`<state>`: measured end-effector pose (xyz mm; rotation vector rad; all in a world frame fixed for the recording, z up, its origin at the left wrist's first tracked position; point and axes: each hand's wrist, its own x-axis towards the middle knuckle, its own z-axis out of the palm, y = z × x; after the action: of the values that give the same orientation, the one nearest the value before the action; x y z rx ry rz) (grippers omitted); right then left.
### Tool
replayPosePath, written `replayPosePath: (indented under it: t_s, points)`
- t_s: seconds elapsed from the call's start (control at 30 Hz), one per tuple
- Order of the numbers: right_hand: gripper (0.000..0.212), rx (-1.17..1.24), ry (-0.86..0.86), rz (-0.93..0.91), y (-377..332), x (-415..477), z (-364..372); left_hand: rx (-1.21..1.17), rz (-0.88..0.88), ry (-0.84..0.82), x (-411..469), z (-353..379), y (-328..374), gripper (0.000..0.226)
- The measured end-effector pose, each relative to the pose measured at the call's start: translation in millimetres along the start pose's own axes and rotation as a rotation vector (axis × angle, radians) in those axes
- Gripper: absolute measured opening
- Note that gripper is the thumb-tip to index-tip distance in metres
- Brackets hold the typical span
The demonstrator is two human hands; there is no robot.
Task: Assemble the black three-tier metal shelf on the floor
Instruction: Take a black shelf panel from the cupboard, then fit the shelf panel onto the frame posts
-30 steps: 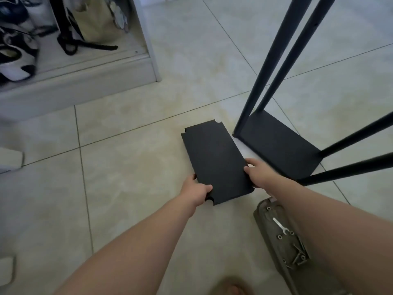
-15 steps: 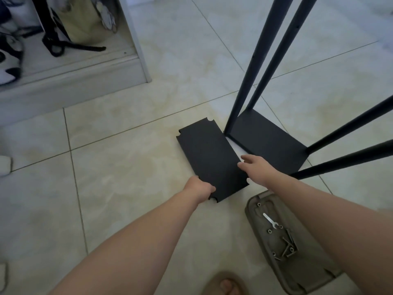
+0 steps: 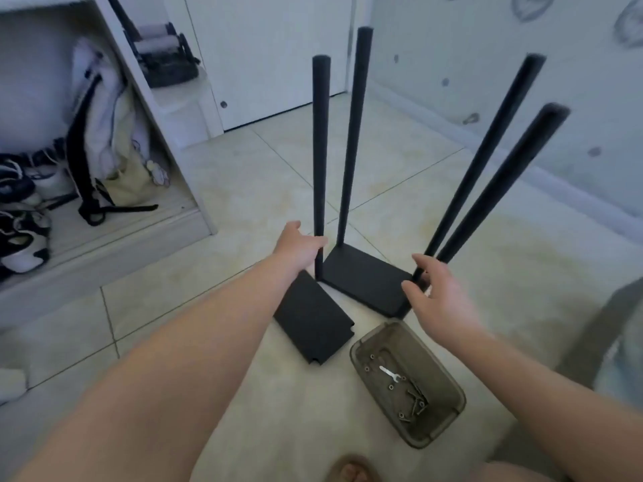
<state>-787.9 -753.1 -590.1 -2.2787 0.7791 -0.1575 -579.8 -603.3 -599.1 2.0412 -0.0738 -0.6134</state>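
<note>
White cupboard point(image 3: 104, 262) at left (shoes point(image 3: 21, 248) and a strapped bag point(image 3: 101, 133) inside), pale tiled floor point(image 3: 487, 273), white door point(image 3: 271, 46) behind

Soft even daylight, faint shadows, motion blur throughout, wide-angle bending at edges

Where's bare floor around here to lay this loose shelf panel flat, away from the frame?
Bare tile left of the loose panel, up to the cabinet step; more right of the frame base, towards the wall. Crowded where panel, base and screw tray meet.
</note>
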Motion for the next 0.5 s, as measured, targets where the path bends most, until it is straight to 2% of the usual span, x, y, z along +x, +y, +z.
replayPosePath:
  t_s: [0.1, 0.23, 0.33, 0.43, 0.5]
  points:
    - [0.056, 0.071, 0.115, 0.08, -2.3, -12.5, -32.1, 0.0, 0.099, 0.033, 2.1, -7.2, 44.2, 0.087]
    - [0.075, 0.206, 0.182, 0.259, -10.0, 0.7, -64.3, 0.078, 0.206, 0.07, 5.5, -14.7, 88.6, 0.094]
    - [0.078, 0.324, 0.2, 0.305, -15.7, 21.9, -77.2, 0.188, 0.324, 0.123, 14.4, -23.2, 110.0, 0.096]
    - [0.067, 0.407, 0.2, 0.288, -13.8, 41.5, -77.5, 0.22, 0.392, 0.156, 26.5, -31.5, 128.1, 0.081]
    - [0.054, 0.422, 0.207, 0.286, -10.8, 53.0, -74.7, 0.241, 0.415, 0.159, 36.9, -35.2, 138.9, 0.053]
